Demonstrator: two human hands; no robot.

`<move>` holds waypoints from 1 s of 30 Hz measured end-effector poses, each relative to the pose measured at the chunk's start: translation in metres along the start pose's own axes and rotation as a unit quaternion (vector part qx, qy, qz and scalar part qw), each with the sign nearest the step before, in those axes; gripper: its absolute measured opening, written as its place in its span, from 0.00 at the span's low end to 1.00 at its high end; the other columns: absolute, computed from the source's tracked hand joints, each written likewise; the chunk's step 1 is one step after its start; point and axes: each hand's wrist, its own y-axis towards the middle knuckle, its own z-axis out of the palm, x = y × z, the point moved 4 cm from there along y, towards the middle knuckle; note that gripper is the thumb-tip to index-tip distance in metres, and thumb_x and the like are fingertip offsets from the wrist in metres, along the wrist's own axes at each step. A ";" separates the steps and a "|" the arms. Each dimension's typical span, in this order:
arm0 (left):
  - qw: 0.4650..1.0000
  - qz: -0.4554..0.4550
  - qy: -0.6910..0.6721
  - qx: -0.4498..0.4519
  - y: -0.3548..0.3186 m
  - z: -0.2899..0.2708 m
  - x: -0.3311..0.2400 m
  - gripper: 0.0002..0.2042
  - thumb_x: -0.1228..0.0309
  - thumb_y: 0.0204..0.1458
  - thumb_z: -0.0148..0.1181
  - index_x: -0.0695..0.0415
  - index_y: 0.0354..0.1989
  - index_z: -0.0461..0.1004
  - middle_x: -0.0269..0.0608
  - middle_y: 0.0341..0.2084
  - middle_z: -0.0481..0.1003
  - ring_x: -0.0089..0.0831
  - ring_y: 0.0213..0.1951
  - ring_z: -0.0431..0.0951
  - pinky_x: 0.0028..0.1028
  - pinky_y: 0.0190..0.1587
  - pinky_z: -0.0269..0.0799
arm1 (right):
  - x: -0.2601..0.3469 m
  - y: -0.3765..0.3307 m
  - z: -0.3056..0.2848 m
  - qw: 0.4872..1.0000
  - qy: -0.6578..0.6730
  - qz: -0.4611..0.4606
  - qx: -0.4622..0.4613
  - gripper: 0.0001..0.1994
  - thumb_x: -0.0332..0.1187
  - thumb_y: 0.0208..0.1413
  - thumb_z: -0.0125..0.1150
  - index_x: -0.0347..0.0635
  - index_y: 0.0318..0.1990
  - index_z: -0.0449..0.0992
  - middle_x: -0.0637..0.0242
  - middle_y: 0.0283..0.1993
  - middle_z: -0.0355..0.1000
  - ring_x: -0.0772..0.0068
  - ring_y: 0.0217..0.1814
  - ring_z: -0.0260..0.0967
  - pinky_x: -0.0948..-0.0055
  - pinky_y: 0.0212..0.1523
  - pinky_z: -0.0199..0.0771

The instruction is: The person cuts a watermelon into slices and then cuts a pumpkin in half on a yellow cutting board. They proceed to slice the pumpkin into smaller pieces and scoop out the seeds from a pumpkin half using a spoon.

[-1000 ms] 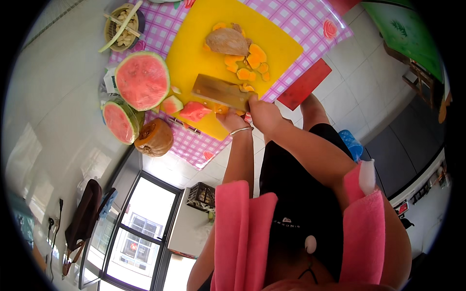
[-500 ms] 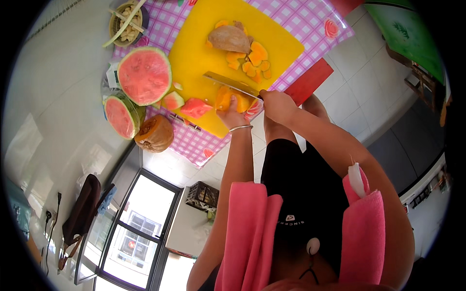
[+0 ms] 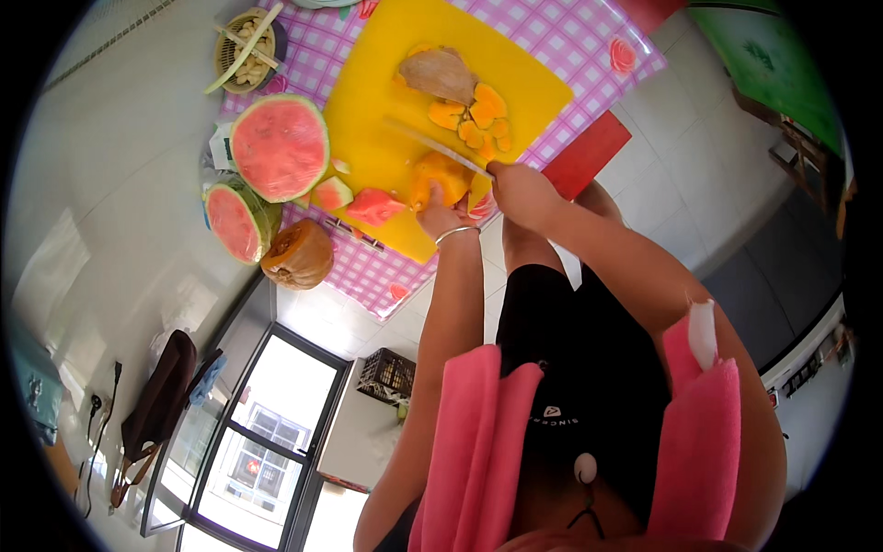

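My left hand, a bangle at its wrist, grips a peeled orange pumpkin piece near the front edge of the yellow cutting board. In my right hand is the handle of a kitchen knife. Its motion-blurred blade passes just beyond the pumpkin piece; whether they touch I cannot tell. Farther back on the board lie a heap of orange pumpkin trimmings and a brown-skinned pumpkin chunk. Left of my left hand are a red watermelon chunk and a smaller watermelon piece with rind.
Left of the board stand two cut watermelons, the larger one farther back, and a cut pumpkin. A basket of pale cloves sits at the far left. Pink checked cloth covers the table; a red stool is at the right.
The knife blade has turned from showing its broad side to a thin, blurred edge. The pumpkin piece has been tilted in my left hand, whose fingers have shifted around it.
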 end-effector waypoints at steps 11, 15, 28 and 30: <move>0.999 0.028 0.003 -0.017 0.005 0.005 0.005 0.11 0.76 0.56 0.52 0.67 0.46 0.69 0.45 0.38 0.75 0.37 0.36 0.79 0.34 0.35 0.78 | 0.013 -0.026 0.037 0.997 -0.067 0.041 0.024 0.13 0.25 0.50 0.53 0.30 0.44 0.64 0.51 0.29 0.76 0.51 0.33 0.77 0.58 0.30 0.76; 0.998 0.042 0.030 -0.031 0.001 0.005 0.002 0.11 0.75 0.57 0.51 0.66 0.46 0.69 0.45 0.38 0.75 0.38 0.36 0.79 0.34 0.34 0.78 | 0.015 -0.025 0.043 0.997 -0.067 0.042 0.004 0.12 0.25 0.50 0.53 0.32 0.42 0.64 0.51 0.28 0.75 0.50 0.32 0.76 0.57 0.30 0.76; 1.000 0.004 -0.008 0.001 0.006 0.000 0.008 0.13 0.74 0.57 0.53 0.64 0.50 0.67 0.47 0.43 0.73 0.42 0.41 0.77 0.41 0.42 0.79 | 0.007 0.013 0.038 0.999 -0.035 0.020 -0.020 0.09 0.27 0.53 0.51 0.33 0.41 0.65 0.48 0.31 0.76 0.47 0.34 0.76 0.54 0.33 0.75; 1.000 -0.002 -0.019 0.001 0.000 0.005 0.003 0.15 0.73 0.57 0.56 0.63 0.51 0.68 0.46 0.44 0.73 0.43 0.41 0.77 0.41 0.41 0.79 | 0.009 0.029 0.035 0.999 -0.026 0.004 -0.022 0.08 0.26 0.54 0.49 0.34 0.41 0.66 0.49 0.31 0.76 0.46 0.35 0.76 0.54 0.35 0.74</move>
